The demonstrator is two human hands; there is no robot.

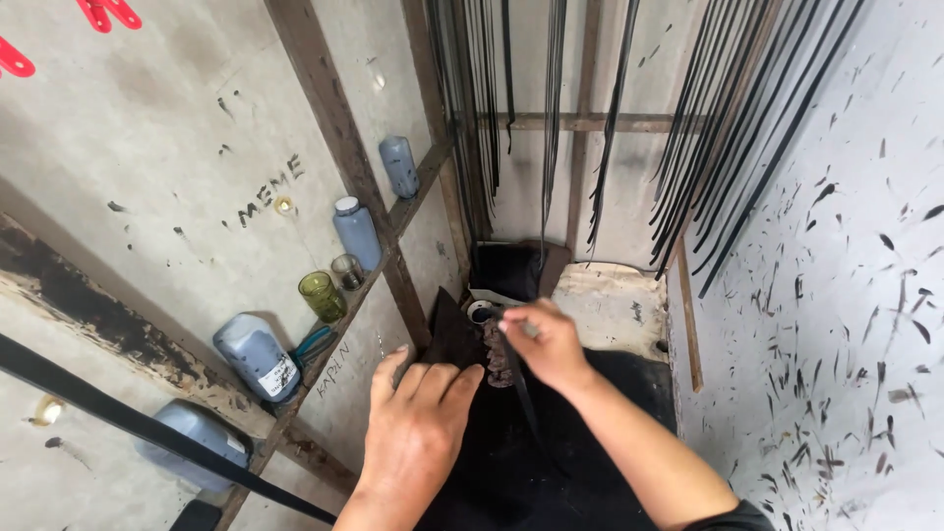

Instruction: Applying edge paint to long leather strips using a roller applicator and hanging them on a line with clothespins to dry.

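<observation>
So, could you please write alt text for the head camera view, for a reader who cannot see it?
Two bare hands work on a black-stained bench: the left hand presses flat on a dark sheet, the right hand pinches a thin black strip. Bottles and a green glass stand on a wall ledge, with black strips hanging behind.

On the left wall, a wooden ledge [393, 221] carries grey-blue plastic bottles [356, 232], a green glass [322, 295] and a small clear glass [347, 271]. Many black strips [728, 138] hang on the far wall.

Left hand [418, 418] lies flat, palm down, fingers together. Right hand [546, 344] reaches forward, fingertips pinched, forearm bare.
</observation>
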